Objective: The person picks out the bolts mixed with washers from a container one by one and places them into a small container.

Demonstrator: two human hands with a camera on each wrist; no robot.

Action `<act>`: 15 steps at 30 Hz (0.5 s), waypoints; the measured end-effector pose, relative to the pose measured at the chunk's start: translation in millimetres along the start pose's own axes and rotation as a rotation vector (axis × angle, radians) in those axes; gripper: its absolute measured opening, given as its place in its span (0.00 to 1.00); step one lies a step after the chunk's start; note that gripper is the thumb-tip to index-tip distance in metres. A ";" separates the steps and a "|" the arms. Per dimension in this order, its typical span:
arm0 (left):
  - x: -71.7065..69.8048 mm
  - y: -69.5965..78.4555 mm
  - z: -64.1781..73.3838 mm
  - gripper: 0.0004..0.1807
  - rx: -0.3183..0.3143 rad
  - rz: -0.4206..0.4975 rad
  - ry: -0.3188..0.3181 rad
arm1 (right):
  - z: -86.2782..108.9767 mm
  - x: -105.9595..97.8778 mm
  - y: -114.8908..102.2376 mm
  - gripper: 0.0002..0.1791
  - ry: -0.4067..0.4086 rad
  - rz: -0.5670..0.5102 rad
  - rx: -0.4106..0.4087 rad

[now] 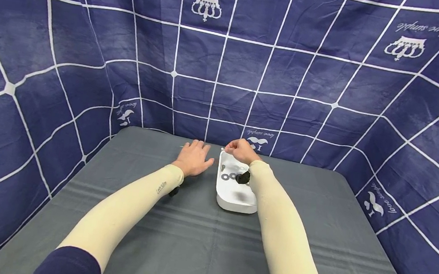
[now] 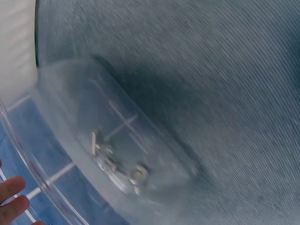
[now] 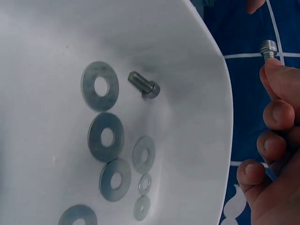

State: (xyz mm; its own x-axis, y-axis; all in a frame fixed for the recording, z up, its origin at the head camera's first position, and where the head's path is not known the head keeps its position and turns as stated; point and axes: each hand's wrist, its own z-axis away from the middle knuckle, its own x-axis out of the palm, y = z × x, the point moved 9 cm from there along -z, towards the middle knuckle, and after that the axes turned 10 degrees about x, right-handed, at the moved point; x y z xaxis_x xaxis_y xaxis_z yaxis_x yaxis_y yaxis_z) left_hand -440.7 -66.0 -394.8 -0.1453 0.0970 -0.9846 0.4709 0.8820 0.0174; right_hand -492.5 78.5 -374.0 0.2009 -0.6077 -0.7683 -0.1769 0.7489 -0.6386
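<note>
My right hand [image 1: 242,151] pinches a socket head bolt [image 3: 268,47] between thumb and finger, just beyond the far rim of a white tray [image 1: 235,207]. Inside the tray lie another bolt [image 3: 144,85] and several flat grey washers [image 3: 100,86] of different sizes. My left hand [image 1: 193,157], fingers spread, is left of the tray. In the left wrist view its fingertips [image 2: 15,206] show past the rim of a clear plastic container [image 2: 70,108]. Small metal parts [image 2: 138,175], one of them ring-shaped, lie within that container.
A grey cloth [image 1: 174,241] covers the table. Blue curtain fabric [image 1: 237,61] with white grid lines stands behind and at both sides. The white tray's wall is right beside the clear container in the left wrist view.
</note>
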 end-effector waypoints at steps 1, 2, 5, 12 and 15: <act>-0.5 -3.2 1.6 0.35 -0.005 0.000 0.002 | -0.8 1.5 -2.3 0.10 -0.003 0.004 -0.005; -1.0 -6.3 3.2 0.35 -0.010 -0.003 0.002 | -1.7 2.9 -4.7 0.10 -0.007 0.002 -0.011; -3.0 -14.9 8.2 0.35 -0.020 -0.005 0.006 | -4.5 7.9 -12.8 0.11 -0.021 0.012 -0.030; -5.6 -34.0 20.4 0.36 -0.050 -0.005 -0.003 | -11.7 19.5 -31.3 0.10 -0.038 0.031 -0.058; -5.3 -42.1 25.7 0.36 -0.068 -0.001 -0.012 | -13.7 25.3 -39.9 0.10 -0.048 0.032 -0.074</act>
State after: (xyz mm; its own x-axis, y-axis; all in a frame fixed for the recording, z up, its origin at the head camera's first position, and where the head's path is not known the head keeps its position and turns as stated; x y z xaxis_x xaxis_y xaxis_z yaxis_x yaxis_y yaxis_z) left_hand -437.4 -115.6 -394.8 -0.1347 0.0911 -0.9867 0.4105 0.9114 0.0281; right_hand -493.5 29.6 -368.6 0.2392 -0.5692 -0.7866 -0.2542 0.7452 -0.6165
